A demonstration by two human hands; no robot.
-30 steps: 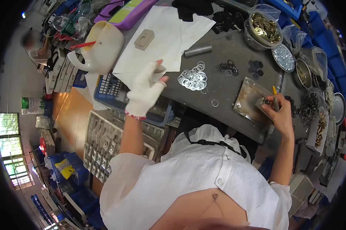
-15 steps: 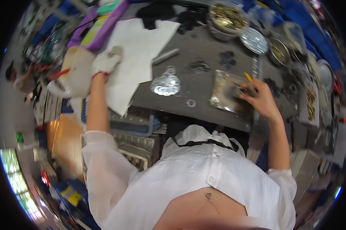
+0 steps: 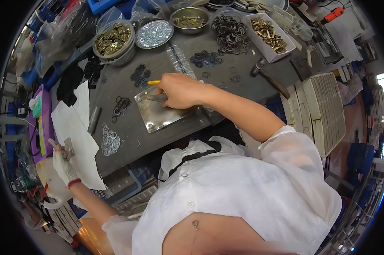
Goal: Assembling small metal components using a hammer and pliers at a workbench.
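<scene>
Grey rod in curled R grip, over mtl plate; L grip at block, hold unclear.

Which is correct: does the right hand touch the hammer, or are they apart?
Apart. The head view shows dark tabletop between the right hand and the hammer.
</scene>
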